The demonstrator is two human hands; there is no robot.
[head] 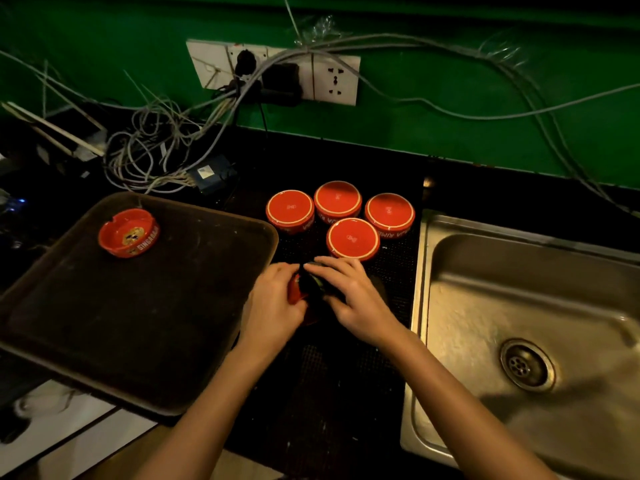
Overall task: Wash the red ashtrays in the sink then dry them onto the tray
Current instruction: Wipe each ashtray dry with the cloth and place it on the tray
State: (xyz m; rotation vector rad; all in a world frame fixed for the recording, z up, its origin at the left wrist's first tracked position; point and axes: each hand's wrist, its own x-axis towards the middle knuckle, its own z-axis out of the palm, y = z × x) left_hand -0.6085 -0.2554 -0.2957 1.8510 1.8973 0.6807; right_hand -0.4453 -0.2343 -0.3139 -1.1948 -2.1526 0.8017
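My left hand (pixel 273 303) grips a red ashtray (pixel 295 293) above the black mat, just right of the tray. My right hand (pixel 349 299) holds a dark cloth (pixel 313 284) pressed against that ashtray, which is mostly hidden. Several red ashtrays (pixel 352 238) stand upside down on the mat behind my hands. One red ashtray (pixel 129 233) sits upright in the far left corner of the dark tray (pixel 145 334). The steel sink (pixel 526 306) lies to the right.
A tangle of grey cables (pixel 152 161) and a small dark box (pixel 211 174) lie behind the tray. Wall sockets (pixel 277 72) hang on the green wall. The sink drain (pixel 526 365) is uncovered. The tray overhangs the counter's front edge.
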